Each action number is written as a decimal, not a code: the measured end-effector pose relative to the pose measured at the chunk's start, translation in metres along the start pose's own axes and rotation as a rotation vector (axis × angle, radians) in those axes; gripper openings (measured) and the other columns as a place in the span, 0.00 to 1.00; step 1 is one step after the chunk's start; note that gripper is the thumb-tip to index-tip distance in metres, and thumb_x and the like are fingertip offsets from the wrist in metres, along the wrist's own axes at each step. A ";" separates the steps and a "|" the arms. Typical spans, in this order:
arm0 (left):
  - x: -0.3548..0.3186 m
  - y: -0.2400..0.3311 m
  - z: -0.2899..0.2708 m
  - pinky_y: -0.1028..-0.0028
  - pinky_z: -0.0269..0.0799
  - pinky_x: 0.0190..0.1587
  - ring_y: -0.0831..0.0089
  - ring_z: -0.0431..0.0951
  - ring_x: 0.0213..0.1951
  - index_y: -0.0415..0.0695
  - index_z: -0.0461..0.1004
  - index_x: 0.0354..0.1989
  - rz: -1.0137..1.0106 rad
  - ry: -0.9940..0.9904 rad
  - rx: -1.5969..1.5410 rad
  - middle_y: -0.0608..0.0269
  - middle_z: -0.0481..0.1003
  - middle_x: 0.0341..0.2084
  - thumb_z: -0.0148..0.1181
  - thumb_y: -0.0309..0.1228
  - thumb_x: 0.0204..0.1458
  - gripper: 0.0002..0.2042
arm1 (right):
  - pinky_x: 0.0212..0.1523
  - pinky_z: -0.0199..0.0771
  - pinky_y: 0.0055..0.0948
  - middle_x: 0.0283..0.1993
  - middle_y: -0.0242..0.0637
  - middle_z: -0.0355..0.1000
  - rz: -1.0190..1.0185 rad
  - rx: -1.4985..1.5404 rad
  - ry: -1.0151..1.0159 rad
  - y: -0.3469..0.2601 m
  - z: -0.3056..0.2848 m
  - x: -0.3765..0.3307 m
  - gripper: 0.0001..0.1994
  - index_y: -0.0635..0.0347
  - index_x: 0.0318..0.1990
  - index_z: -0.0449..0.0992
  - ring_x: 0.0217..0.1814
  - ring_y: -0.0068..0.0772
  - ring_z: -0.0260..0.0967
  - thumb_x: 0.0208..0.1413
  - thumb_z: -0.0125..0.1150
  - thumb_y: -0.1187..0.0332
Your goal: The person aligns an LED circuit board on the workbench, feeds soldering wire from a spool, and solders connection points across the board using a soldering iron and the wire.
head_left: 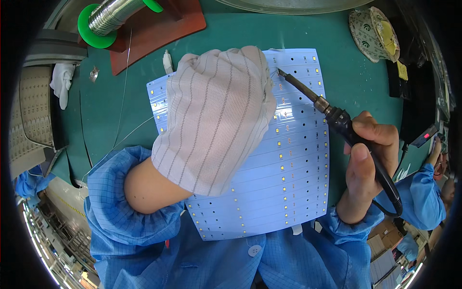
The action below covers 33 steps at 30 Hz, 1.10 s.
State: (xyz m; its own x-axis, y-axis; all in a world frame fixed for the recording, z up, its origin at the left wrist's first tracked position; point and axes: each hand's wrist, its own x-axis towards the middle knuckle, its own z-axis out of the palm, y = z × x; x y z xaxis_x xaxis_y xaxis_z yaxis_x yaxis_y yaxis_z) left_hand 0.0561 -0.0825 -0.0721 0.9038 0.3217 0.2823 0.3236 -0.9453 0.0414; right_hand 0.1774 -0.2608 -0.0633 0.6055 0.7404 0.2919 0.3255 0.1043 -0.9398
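Observation:
A white LED circuit board (308, 183) with rows of small yellow LEDs lies before me, its near edge against my blue coat. My left hand (216, 106), in a white striped glove, rests curled over its upper left part. Solder wire (139, 126) runs under that glove, and a thin end shows by the iron's tip; the fingertips themselves are hidden. In my bare right hand (368, 154) is a black soldering iron (344, 123), gripped like a pen. Its tip meets the board near the top, just right of the glove.
A solder spool (113, 17) with green flanges sits on a red-brown stand (168, 31) at the far left of the green mat (120, 91). At the far right are a round tin (370, 36) and a yellow sponge (402, 71). Another person's blue sleeve (418, 197) shows at right.

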 end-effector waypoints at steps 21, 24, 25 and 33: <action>-0.006 0.001 -0.009 0.69 0.64 0.35 0.63 0.65 0.30 0.44 0.67 0.29 0.046 -0.020 0.224 0.60 0.63 0.26 0.56 0.29 0.40 0.08 | 0.16 0.60 0.28 0.16 0.40 0.63 -0.248 -0.239 -0.101 -0.003 0.009 -0.014 0.14 0.71 0.39 0.64 0.15 0.29 0.60 0.48 0.61 0.73; -0.007 0.002 -0.016 0.69 0.63 0.35 0.63 0.66 0.31 0.44 0.68 0.29 0.040 -0.110 0.291 0.59 0.64 0.27 0.56 0.30 0.40 0.07 | 0.14 0.60 0.27 0.15 0.41 0.63 -0.277 -0.268 -0.110 -0.004 0.013 -0.016 0.16 0.71 0.38 0.65 0.14 0.31 0.60 0.47 0.63 0.73; -0.007 0.002 -0.019 0.69 0.63 0.35 0.63 0.66 0.31 0.44 0.68 0.29 0.052 -0.185 0.295 0.59 0.64 0.28 0.56 0.30 0.41 0.07 | 0.14 0.60 0.28 0.15 0.41 0.63 -0.246 -0.332 -0.169 -0.010 0.013 -0.014 0.16 0.71 0.38 0.65 0.14 0.32 0.60 0.46 0.64 0.73; -0.005 0.000 -0.011 0.65 0.65 0.34 0.59 0.69 0.30 0.43 0.67 0.30 -0.005 -0.054 0.100 0.57 0.67 0.25 0.59 0.28 0.41 0.09 | 0.15 0.63 0.28 0.17 0.39 0.65 -0.376 -0.423 -0.187 -0.008 0.016 -0.016 0.17 0.72 0.39 0.65 0.14 0.31 0.61 0.45 0.65 0.71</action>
State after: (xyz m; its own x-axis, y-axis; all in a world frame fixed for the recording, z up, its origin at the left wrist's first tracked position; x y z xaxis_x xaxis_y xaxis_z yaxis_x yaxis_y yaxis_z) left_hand 0.0486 -0.0844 -0.0626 0.9152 0.3311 0.2299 0.3517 -0.9345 -0.0543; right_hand 0.1533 -0.2629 -0.0633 0.2665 0.8123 0.5188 0.7772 0.1373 -0.6141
